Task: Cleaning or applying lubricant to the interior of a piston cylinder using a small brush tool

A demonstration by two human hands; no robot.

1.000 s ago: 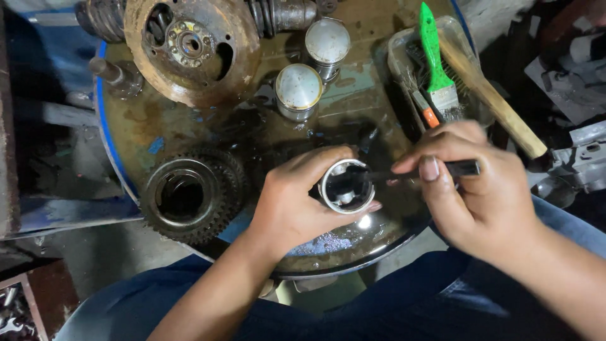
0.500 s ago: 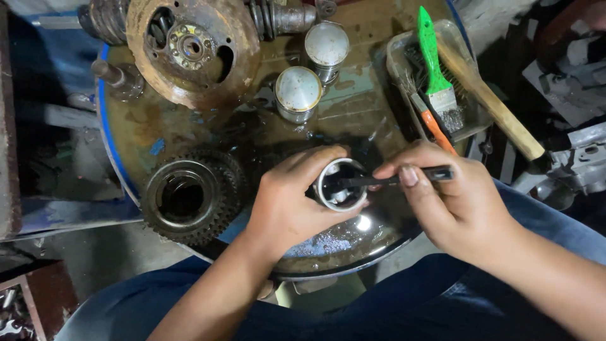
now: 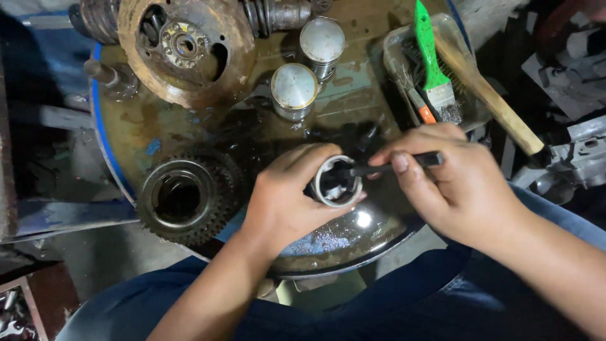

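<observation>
Left hand (image 3: 287, 202) clenched round the hollow metal piston (image 3: 336, 183) over the oily drum top (image 3: 353, 107), right hand (image 3: 454, 183) pinching a dark tool (image 3: 394, 165) into its bore; rigid, probably heavy and slippery, so grip the outer wall.

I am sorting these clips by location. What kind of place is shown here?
Probably a mechanic's workshop. A large gear and two pistons lie on an oily drum top, and the left hand holds a hollow piston while the right hand works inside it with a dark tool.
</observation>
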